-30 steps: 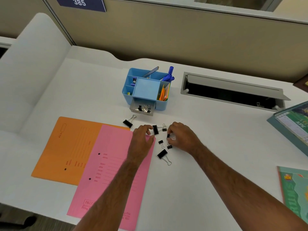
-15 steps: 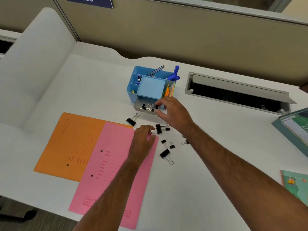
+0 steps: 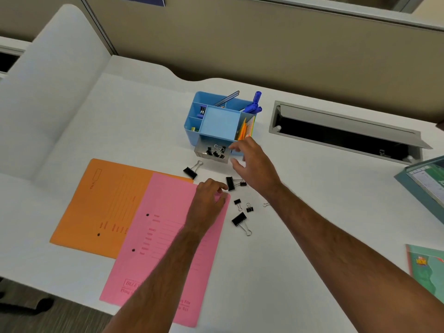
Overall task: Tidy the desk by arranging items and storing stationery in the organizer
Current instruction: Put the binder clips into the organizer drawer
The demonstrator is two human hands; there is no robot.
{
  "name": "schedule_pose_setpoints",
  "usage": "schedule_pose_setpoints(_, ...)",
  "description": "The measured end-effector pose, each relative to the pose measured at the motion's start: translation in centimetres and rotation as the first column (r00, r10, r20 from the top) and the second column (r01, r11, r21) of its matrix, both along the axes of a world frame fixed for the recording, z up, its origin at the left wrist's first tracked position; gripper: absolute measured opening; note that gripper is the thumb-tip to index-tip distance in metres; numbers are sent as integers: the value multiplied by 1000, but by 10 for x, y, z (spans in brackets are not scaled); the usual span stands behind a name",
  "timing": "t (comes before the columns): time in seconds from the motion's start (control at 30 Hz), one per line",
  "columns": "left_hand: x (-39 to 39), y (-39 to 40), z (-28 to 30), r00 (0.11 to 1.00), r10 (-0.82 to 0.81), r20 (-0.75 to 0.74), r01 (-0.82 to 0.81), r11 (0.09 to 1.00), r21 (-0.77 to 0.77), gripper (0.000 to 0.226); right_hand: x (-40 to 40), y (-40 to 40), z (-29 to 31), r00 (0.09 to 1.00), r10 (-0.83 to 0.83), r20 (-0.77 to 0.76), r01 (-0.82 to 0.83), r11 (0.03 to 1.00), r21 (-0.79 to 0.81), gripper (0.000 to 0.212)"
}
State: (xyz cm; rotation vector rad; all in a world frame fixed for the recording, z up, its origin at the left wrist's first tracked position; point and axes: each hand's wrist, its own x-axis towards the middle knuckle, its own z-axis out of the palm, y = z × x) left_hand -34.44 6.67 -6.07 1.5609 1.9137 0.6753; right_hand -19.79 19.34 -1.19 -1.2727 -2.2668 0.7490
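Observation:
A blue desk organizer stands mid-desk with pens and sticky notes in its compartments. Its small grey drawer is pulled out and holds several black binder clips. My right hand hovers just right of the drawer with loosely spread fingers, holding nothing. My left hand rests with curled fingers on the top corner of the pink folder. Loose binder clips lie on the desk: one large left of the drawer, one by my left fingertips, several smaller ones below.
An orange folder lies under the pink one at the left. A grey cable tray with its lid open sits at the back right. A teal box and a green booklet lie at the right edge. A white divider stands at the left.
My right hand moved from the loose clips up to the organizer's drawer and now has its fingers spread beside it, empty. My left hand stayed on the pink folder.

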Motion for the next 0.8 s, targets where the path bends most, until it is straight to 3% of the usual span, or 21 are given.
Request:
schedule_pose_setpoints(0.33,10,-1,-2,938,-282,-202,293,956,23,31,70,-37,-34,986,-95,137,115,982,-150,19)
schedule_pose_setpoints(0.5,17,-1,-1,881,-352,-316,379,925,27,33,79,-46,-42,974,-49,220,85,984,-155,18)
schedule_pose_setpoints(0.8,23,3,-6,848,-369,-381,395,919,-12,24,66,-51,-46,971,28,236,10,987,-159,20)
